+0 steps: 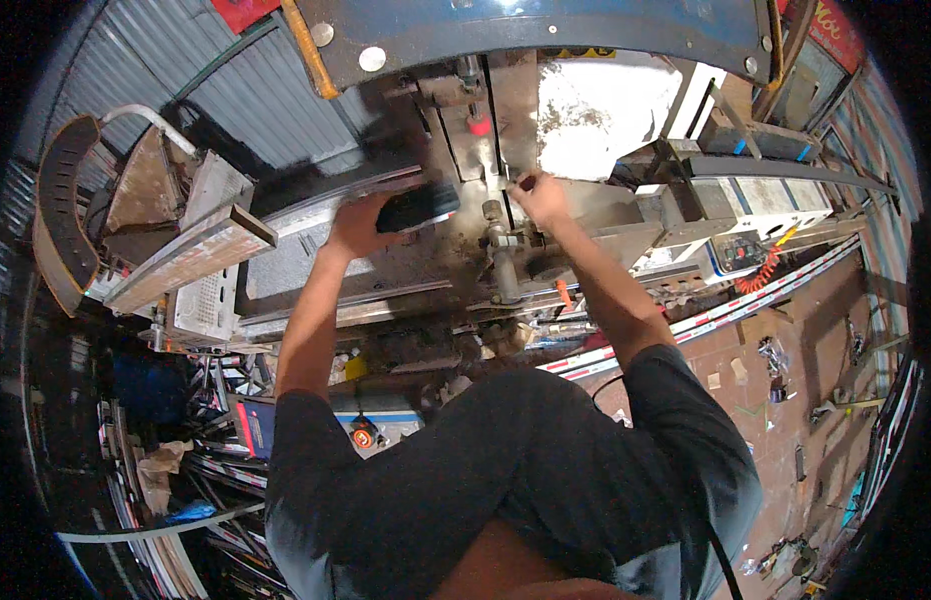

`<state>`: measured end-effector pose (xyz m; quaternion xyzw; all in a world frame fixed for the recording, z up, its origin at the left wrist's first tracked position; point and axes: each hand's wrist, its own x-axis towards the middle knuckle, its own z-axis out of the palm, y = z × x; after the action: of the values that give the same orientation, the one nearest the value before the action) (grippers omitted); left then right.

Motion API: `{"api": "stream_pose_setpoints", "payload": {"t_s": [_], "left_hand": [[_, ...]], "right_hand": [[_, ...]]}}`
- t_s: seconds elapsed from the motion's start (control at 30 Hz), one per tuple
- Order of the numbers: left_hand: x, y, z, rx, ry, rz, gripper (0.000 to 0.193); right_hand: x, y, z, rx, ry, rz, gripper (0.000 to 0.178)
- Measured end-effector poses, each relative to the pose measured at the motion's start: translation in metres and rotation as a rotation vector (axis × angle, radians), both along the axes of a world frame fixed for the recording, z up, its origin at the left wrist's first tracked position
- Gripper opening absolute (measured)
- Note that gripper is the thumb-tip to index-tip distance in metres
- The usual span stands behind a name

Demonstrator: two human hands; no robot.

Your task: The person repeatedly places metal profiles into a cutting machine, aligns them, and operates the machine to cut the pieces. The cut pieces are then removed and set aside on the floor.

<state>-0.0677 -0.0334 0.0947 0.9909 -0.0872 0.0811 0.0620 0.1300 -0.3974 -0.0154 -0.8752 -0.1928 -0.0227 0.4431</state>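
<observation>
Head view shows two bare hands reaching over a metal machine bed [518,110] with dark slots running along it. The person's left hand [357,226] grips a black piece [415,208] by its left end, fingers closed around it; some of them are hidden behind it. The black piece lies between the two hands, over the machine bed, with its far end near the centre, left of an upright metal clamp [502,262]. Whether it touches the bed cannot be told.

The right hand [541,202] is just beyond the top of the clamp, on its right side, with the fingers curled and drawn together at the tips; what they pinch, if anything, is too small to tell. Ahead of the hands, a spindle with a red collar [478,126] points toward the bed, beneath a curved blue panel [555,28]. A white stained board [600,115] is beyond the right hand.

Well to the left, a pale metal profile [200,258] lies beside a white perforated box [207,300]. Off to the right, a red coiled hose [757,277] hangs near a control panel [737,254].
</observation>
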Motion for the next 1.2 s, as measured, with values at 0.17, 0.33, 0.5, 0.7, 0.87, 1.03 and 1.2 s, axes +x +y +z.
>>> {"api": "stream_pose_setpoints", "payload": {"t_s": [0.17,0.33,0.5,0.7,0.87,1.03,1.2], "left_hand": [[0.040,-0.007,-0.024,0.068,0.139,0.004,0.097],[0.059,0.000,-0.059,0.085,0.049,-0.027,0.098],[0.078,-0.006,-0.053,-0.024,0.186,-0.064,0.100],[0.089,-0.006,-0.043,-0.034,0.148,-0.125,0.101],[0.090,0.006,-0.052,-0.099,0.091,-0.184,0.098],[0.095,0.000,-0.050,-0.109,0.078,-0.252,0.098],[0.096,-0.008,-0.051,-0.121,0.056,-0.229,0.099]], "right_hand": [[0.007,0.025,-0.033,-0.057,-0.003,-0.128,0.050],[0.012,0.033,-0.035,-0.058,-0.057,-0.080,0.041],[0.022,0.025,-0.037,-0.039,-0.026,-0.088,0.037],[0.034,0.027,-0.040,-0.104,-0.034,-0.081,0.036],[0.033,0.033,-0.044,-0.152,-0.067,-0.086,0.036],[0.028,0.040,-0.041,-0.178,-0.058,-0.115,0.033],[0.030,0.039,-0.041,-0.156,-0.076,-0.115,0.032]]}}
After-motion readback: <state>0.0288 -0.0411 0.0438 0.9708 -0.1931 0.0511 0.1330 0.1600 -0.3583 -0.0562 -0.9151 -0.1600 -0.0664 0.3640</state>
